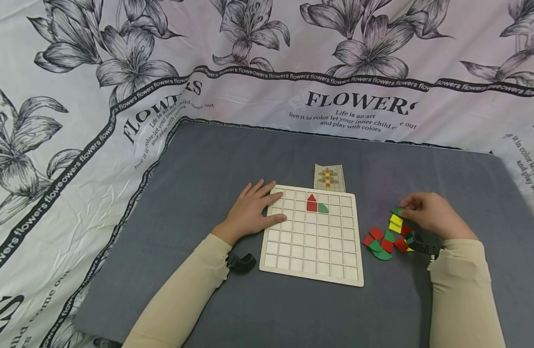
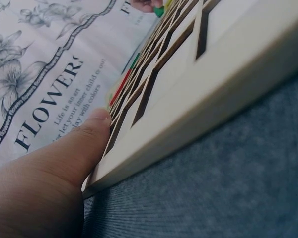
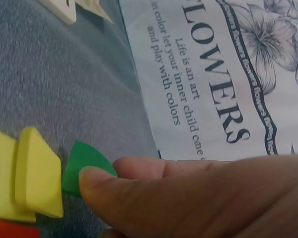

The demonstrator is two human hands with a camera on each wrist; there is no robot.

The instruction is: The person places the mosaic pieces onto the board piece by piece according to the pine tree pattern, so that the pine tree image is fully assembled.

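Observation:
My left hand (image 1: 251,209) lies with spread fingers on the upper left edge of a pale wooden grid board (image 1: 310,263). In the left wrist view its thumb (image 2: 92,136) rests at the board's rim. Set in the board's upper cells are a red triangle (image 1: 311,197), a red square (image 1: 312,207) below it and a green quarter-round tile (image 1: 323,208) to the right. Right of the board, my right hand (image 1: 432,212) pinches a green curved-edge tile (image 3: 82,166) between thumb and fingers, beside yellow tiles (image 3: 39,173).
A loose pile of red, green and yellow tiles (image 1: 386,245) lies right of the board, partly under the right wrist's camera. Behind the board is a small pattern card (image 1: 329,178) with a tree-like figure. A flower-print sheet (image 1: 249,101) borders the grey tabletop (image 1: 214,159).

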